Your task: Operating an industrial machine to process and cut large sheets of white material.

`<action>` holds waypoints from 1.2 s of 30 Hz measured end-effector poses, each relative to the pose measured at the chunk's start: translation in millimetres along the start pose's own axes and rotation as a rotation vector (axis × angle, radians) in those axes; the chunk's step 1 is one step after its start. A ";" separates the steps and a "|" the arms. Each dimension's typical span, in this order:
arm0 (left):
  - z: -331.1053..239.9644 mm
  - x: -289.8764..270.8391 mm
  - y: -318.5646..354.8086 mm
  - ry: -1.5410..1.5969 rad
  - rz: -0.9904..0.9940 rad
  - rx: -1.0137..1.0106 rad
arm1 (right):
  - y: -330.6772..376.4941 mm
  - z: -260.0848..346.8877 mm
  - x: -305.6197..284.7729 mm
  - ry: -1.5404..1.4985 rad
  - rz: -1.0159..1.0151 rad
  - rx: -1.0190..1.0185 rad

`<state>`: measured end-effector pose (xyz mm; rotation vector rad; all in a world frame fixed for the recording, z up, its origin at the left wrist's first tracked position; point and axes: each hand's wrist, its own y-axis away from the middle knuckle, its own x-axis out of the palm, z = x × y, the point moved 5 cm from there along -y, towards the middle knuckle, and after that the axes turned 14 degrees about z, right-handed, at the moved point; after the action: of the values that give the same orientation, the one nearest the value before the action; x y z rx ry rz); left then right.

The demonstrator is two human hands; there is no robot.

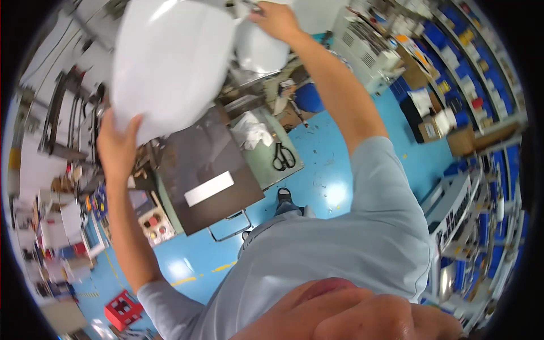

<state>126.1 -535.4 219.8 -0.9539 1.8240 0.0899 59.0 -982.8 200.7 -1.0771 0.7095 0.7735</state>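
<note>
A large, glossy white panel (173, 62), rounded like a toilet seat lid, is held up at the far left of the bench. My left hand (118, 144) grips its near left edge, thumb on the face and fingers behind. My right hand (276, 20) is closed at the far edge of the view, beyond the panel's right side. A small grey metallic piece (251, 6) shows at its fingertips; its kind is too unclear to name. Just below that hand is a second glossy white rounded part (262, 48).
A dark board (207, 161) on the bench bears a white strip (209, 188). Black-handled scissors (283, 157) and a crumpled white cloth (250, 131) lie to its right. Shelves with blue bins (453, 56) line the right; a red crate (123, 310) sits on the floor.
</note>
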 end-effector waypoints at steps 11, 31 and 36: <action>33.1 -43.8 88.5 0.277 -0.085 -0.165 | -0.5 5.0 15.8 -0.119 -0.203 -0.108; 94.9 132.9 263.1 0.677 0.008 -0.608 | 320.2 127.5 162.4 -0.648 0.464 0.514; 76.8 124.6 247.1 0.431 0.026 -0.444 | 319.8 134.1 146.2 -0.670 0.418 0.572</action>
<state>6.0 -401.5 -4.1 -1.3358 2.2660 0.3384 -109.2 -739.9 -32.3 -0.1151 0.5222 1.1231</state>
